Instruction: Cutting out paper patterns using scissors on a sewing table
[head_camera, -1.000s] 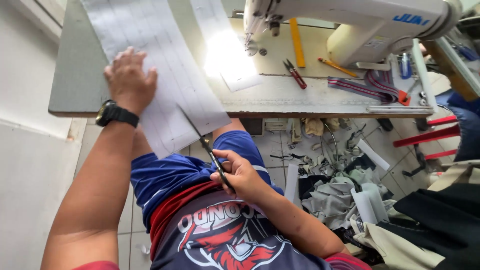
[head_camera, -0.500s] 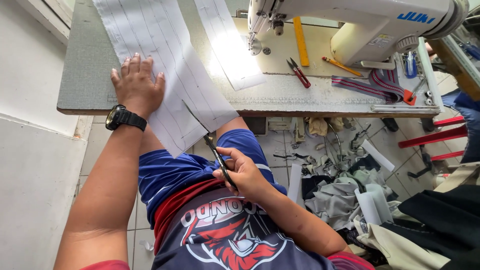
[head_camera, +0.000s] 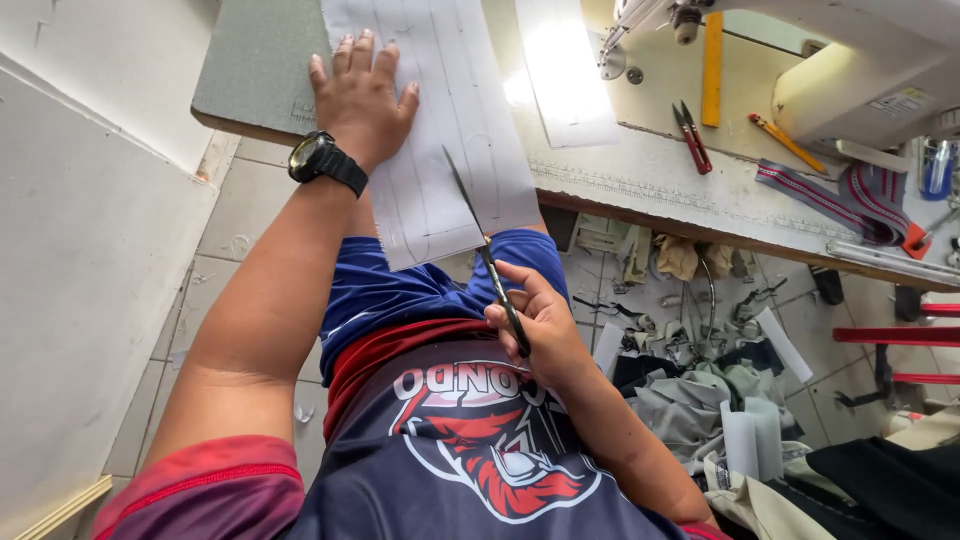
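Scissors (head_camera: 487, 250) gripped in right hand (head_camera: 535, 325), fingers curled tight round the dark handles. Long axis running up and slightly left from the knuckles, tip pointing away from the body, blades lying across the near end of the white fabric strip (head_camera: 440, 130); whether blades are parted or closed — cannot tell.

Left hand (head_camera: 360, 95) pressed flat on the strip's left edge, fingers spread and extended, palm down, black wristwatch (head_camera: 322, 160) just behind the heel of the hand. Strip overhanging the table edge toward the lap, pencil lines marked along its length.

Beyond the right fingertips, up and to the right: second pale fabric piece (head_camera: 565, 70), red-handled snips (head_camera: 692, 135), yellow ruler (head_camera: 712, 70), orange pencil (head_camera: 785, 140), striped webbing (head_camera: 850, 195), cream sewing machine (head_camera: 850, 60) at far right. Nothing between blades and cloth.

Grey-green table (head_camera: 260, 60) top, worn pale toward the machine. Below — tiled floor (head_camera: 240, 230), white wall at left, heap of fabric scraps (head_camera: 700, 400) under and beside the table.
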